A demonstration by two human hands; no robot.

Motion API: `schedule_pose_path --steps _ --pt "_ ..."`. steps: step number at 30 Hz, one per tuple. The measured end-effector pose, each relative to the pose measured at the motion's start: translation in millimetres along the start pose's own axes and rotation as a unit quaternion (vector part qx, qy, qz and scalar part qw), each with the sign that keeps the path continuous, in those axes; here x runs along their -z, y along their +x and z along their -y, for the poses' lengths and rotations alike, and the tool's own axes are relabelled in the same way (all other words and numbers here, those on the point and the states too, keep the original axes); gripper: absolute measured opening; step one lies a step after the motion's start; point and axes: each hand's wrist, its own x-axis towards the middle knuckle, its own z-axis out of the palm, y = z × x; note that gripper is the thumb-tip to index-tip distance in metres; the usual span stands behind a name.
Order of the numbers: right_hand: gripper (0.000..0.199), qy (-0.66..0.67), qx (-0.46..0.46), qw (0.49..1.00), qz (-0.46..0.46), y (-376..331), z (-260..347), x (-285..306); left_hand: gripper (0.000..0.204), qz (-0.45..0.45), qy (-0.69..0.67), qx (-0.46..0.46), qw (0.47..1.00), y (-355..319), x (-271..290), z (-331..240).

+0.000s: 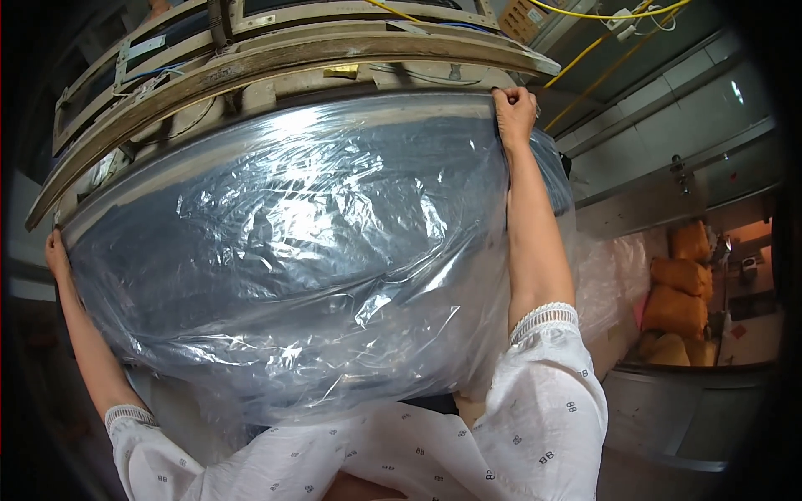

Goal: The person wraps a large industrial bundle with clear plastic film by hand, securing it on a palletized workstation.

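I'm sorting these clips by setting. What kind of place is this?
Probably a factory or packing workshop: both hands stretch a clear plastic sheet over a worn machine frame, yellow cables hang overhead, and stuffed orange sacks are piled at right.

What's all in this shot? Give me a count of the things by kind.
Hands: 2, left hand and right hand, each gripping an edge of the plastic sheet
Clear plastic sheets: 1, plastic sheet
Orange sacks: about 5, orange sacks, piled at the right
Yellow cables: 2, yellow cables
Total: about 10
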Motion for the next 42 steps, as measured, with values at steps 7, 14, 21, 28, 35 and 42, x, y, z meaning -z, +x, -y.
schedule_pose_path --steps 7,14,21,28,35,42 --pt "0.034 -0.058 -0.067 0.995 -0.054 7 -4 2 0.046 -0.005 0.073 0.14 0.988 -5 3 -6" --pt "0.041 0.006 -0.066 0.996 -0.067 13 -12 1 0.045 -0.147 -0.101 0.159 0.971 -11 21 11" --pt "0.058 -0.106 -0.055 0.993 0.014 19 -30 14 0.054 0.052 -0.129 0.203 0.969 -21 -19 -18" --pt "0.032 -0.134 0.054 0.952 0.27 -40 26 97 0.038 0.016 -0.215 0.059 0.975 0 84 -27" --pt "0.025 0.205 -0.057 0.921 0.326 -97 106 153 0.03 0.079 -0.087 -0.227 0.967 -174 0 -325" --pt "0.019 0.2 0.069 0.928 0.307 -123 137 176 0.027 0.417 -0.304 -0.335 0.788 -440 -76 -622"
